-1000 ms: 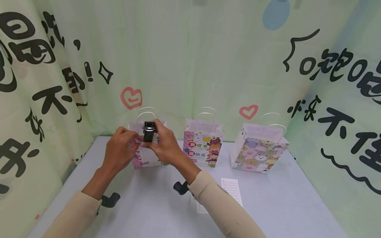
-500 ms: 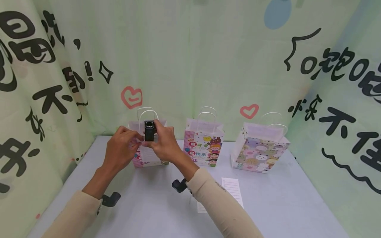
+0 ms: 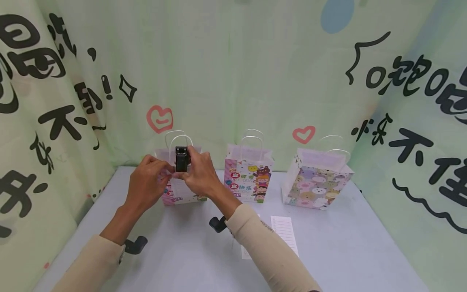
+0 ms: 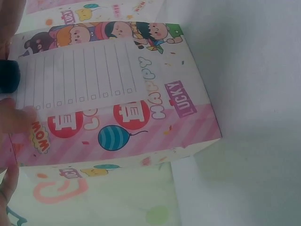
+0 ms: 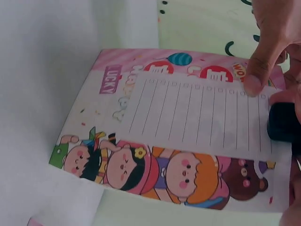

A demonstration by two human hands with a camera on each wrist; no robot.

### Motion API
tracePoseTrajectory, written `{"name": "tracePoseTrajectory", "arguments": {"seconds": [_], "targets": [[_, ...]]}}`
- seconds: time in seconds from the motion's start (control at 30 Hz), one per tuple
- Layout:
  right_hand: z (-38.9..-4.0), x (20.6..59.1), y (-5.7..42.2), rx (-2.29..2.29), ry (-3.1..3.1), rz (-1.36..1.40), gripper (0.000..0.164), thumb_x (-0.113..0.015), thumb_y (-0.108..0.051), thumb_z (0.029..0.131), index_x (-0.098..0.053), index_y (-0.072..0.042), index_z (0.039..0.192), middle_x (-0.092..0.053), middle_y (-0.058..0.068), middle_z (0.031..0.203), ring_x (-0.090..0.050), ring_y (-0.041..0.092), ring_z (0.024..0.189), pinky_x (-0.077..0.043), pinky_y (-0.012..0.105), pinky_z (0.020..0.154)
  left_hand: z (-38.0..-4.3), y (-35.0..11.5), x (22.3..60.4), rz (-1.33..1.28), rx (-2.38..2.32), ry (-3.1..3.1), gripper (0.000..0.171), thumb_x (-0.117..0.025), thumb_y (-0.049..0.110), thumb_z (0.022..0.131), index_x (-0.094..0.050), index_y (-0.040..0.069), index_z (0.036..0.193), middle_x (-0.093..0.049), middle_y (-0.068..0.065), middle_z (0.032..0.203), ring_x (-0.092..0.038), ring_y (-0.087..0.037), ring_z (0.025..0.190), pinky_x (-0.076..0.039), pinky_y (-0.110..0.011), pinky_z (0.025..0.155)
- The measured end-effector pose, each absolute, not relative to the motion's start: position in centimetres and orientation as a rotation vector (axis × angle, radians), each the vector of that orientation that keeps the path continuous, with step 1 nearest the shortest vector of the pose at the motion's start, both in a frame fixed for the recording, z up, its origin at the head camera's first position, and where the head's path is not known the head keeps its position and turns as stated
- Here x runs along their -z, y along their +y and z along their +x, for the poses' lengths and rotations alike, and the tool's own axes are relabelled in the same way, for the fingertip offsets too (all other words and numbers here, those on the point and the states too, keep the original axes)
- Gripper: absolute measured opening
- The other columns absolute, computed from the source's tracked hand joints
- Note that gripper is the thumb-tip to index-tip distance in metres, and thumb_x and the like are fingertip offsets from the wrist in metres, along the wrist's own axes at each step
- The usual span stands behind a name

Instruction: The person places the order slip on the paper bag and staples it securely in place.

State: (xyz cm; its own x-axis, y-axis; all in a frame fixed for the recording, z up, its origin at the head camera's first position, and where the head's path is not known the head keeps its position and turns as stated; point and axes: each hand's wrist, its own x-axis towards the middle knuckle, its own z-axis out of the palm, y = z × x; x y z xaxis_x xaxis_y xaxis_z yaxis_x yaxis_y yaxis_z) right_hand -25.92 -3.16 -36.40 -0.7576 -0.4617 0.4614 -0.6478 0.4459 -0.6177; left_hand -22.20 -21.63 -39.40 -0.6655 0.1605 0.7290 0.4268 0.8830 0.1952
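Observation:
In the head view, my right hand [image 3: 200, 172] grips a small black stapler [image 3: 181, 159] at the top edge of the left paper gift bag [image 3: 182, 196]. A lined checklist slip [image 5: 197, 113] lies against that bag's printed front, its upper end under the stapler in the right wrist view. My left hand [image 3: 148, 178] pinches the slip and bag edge just left of the stapler; its thumb [image 5: 254, 85] presses on the slip. Whether the stapler's jaws are pressed together is hidden. The bag stands upright with two white handles.
A similar gift bag [image 3: 248, 180] stands in the middle, and another with an animal print [image 3: 317, 186] at right. Lined slips [image 3: 284, 233] lie on the white table [image 3: 175, 251], partly behind my right sleeve. A printed curtain [image 3: 233, 81] hangs behind and at both sides.
The stapler has straightened slightly, and the left bag's front handle has shifted a little to the right. Both hands stay almost in place at the bag's top edge.

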Motion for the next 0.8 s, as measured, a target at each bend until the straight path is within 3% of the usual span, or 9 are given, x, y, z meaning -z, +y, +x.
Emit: {"name": "tracePoseTrajectory", "arguments": {"seconds": [0.13, 0.3, 0.6, 0.8], "targets": [[-26.1, 36.0, -2.5, -1.328, -2.519, 1.010, 0.061, -0.089, -0.021, 0.087, -0.054, -0.011, 0.136, -0.076, 0.006, 0.123, -0.069, 0.020, 0.118, -0.053, 0.041, 0.108, -22.4, -21.7, 39.5, -0.404, 0.463, -2.301, 0.022, -0.091, -0.002, 0.077, -0.078, 0.005, 0.093, -0.077, -0.010, 0.083, -0.058, -0.025, 0.089, -0.059, -0.043, 0.065], [-26.0, 35.9, -1.6, -1.652, -2.398, 1.030, 0.060, -0.085, -0.016, 0.091, -0.052, -0.010, 0.141, -0.073, 0.008, 0.134, -0.067, 0.025, 0.127, -0.057, 0.050, 0.106, -22.5, -21.7, 39.6, -0.401, 0.482, -2.301, 0.022, -0.092, -0.001, 0.077, -0.078, 0.006, 0.093, -0.077, -0.010, 0.084, -0.057, -0.024, 0.089, -0.058, -0.042, 0.064], [-25.7, 35.0, 0.6, -1.856, -2.205, 1.002, 0.060, -0.080, -0.011, 0.093, -0.051, -0.008, 0.145, -0.072, 0.011, 0.139, -0.064, 0.026, 0.122, -0.044, 0.053, 0.118, -22.5, -21.6, 39.6, -0.396, 0.488, -2.299, 0.023, -0.092, 0.000, 0.077, -0.077, 0.006, 0.093, -0.078, -0.011, 0.086, -0.057, -0.025, 0.090, -0.059, -0.042, 0.064], [-25.0, 35.1, 2.4, -1.802, -2.267, 0.921, 0.068, -0.081, -0.016, 0.094, -0.050, -0.019, 0.154, -0.071, 0.004, 0.141, -0.064, 0.025, 0.122, -0.042, 0.058, 0.119, -22.6, -21.6, 39.6, -0.403, 0.491, -2.299, 0.022, -0.091, -0.003, 0.077, -0.077, 0.006, 0.092, -0.079, -0.011, 0.086, -0.057, -0.025, 0.089, -0.058, -0.041, 0.064]]}}
